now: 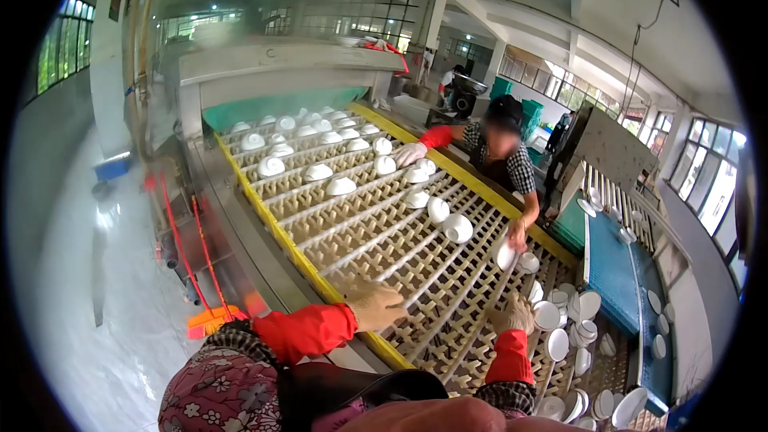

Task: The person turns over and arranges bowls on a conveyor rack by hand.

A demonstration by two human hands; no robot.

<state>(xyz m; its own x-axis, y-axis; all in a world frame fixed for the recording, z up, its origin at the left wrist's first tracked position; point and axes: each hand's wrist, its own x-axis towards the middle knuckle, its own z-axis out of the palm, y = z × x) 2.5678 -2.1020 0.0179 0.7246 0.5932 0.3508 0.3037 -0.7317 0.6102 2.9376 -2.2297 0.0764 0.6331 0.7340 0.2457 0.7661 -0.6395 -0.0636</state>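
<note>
My left hand (376, 308), in a pale work glove and red sleeve, reaches over the yellow edge of the slatted conveyor (344, 232). Its fingers are stretched out above the slats, and nothing shows in them. Further right, my right hand (514, 316), gloved the same way, is at a white bowl (535, 292). Its fingers are partly extended beside the bowl's left side; I cannot tell whether they touch it. Several more bowls and dishes crowd the belt on that side, among them a white bowl (546, 315) close to my right hand.
Across the belt, a co-worker (496, 144) handles white bowls with both hands. Upside-down bowls (318, 171) come from the machine's green-curtained opening (280, 112). A blue belt (612, 252) carrying dishes runs at the right. A red-handled broom (212, 320) stands left of the conveyor.
</note>
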